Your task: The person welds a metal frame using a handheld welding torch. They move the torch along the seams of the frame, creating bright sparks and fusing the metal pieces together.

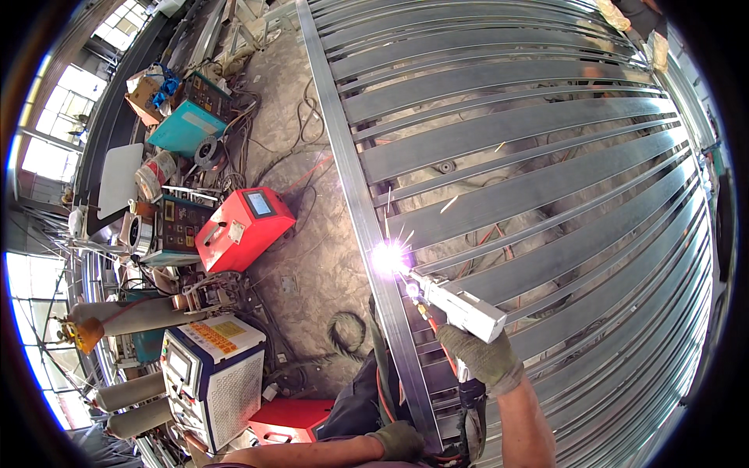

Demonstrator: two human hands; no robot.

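My right hand [488, 363], in a grey-green work glove, is closed round the grip of a white and silver welding gun [466, 310]. The gun's nozzle points up and left at the long edge rail [355, 199] of a metal slatted frame [507, 195]. A bright white-violet glare with flying sparks covers the spot where nozzle and rail come together, hiding the joint. A hose with a brass fitting [424, 310] runs beneath the gun. Low in the picture my left hand [399, 441], gloved too, lies beside the rail's near end; its fingers are not clearly visible.
On the left floor stand a red machine with a small screen [246, 226], a white and blue cabinet [222, 366], teal machines [191, 125] and grey gas cylinders [129, 313]. A coiled rope or hose [346, 333] and loose cables lie between them and the frame. Gloved hands of another person [659, 51] show at the far right.
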